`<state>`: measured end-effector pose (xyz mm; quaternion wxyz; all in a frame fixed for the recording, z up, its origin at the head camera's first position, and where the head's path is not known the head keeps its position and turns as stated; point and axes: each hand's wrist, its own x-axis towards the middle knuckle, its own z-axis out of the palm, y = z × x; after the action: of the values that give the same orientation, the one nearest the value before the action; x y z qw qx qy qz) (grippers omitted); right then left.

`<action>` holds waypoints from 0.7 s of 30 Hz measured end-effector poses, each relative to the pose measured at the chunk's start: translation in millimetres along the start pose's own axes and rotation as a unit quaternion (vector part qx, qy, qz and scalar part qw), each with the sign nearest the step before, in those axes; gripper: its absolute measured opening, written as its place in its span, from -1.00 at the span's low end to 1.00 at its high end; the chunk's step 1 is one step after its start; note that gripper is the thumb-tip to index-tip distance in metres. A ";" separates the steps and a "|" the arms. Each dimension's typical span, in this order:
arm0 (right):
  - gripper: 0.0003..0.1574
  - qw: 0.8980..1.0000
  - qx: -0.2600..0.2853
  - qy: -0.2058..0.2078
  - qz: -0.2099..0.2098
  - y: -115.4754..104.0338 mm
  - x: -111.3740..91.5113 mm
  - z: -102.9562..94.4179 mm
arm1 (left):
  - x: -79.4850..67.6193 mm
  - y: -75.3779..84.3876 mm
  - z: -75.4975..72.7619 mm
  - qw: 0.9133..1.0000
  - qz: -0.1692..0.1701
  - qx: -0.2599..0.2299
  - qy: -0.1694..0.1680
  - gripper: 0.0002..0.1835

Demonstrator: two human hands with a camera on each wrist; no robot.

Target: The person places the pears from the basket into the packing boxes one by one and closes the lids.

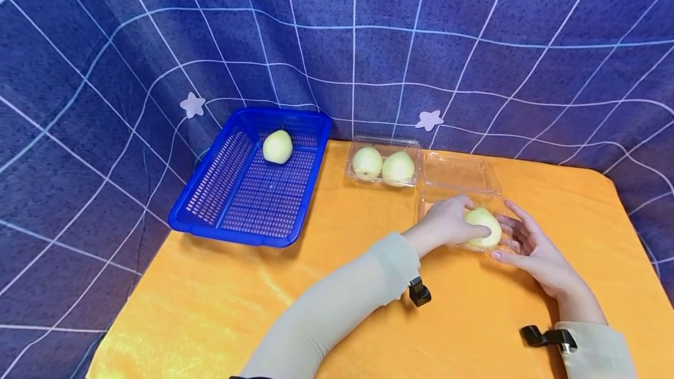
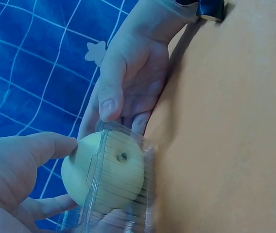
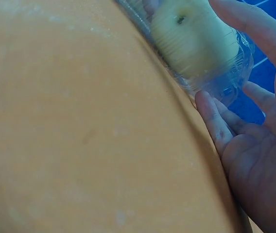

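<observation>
A pale yellow-green pear (image 1: 485,227) sits in the right part of an open clear plastic box (image 1: 430,196). My left hand (image 1: 447,222) grips the pear from the left, thumb on the near side. In the left wrist view the pear (image 2: 82,167) shows partly through the box's ribbed wall. My right hand (image 1: 539,259) is at the box's right end, fingers spread and loosely bent, fingertips right at the wall. The right wrist view shows these fingers (image 3: 211,114) beside the plastic. The raised lid (image 1: 458,171) lies back toward the curtain.
Left of the lid stands another clear box (image 1: 383,144) holding two pears (image 1: 398,167). A blue plastic basket (image 1: 302,215) at the left holds one pear (image 1: 277,147). An orange cloth (image 1: 337,274) covers the table, and a blue checked curtain (image 1: 326,45) hangs behind.
</observation>
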<state>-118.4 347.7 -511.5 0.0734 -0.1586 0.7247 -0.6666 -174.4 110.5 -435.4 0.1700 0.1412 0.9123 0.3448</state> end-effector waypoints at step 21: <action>0.36 1.000 0.007 0.000 -0.004 1.5 -0.8 -2.3 | -2.1 -1.9 -2.1 1.000 0.014 -0.001 -0.015 -0.40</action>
<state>-118.6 350.2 -512.8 0.0716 -0.1611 0.7192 -0.6721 -173.6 107.1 -434.7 0.1793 0.1590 0.9073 0.3455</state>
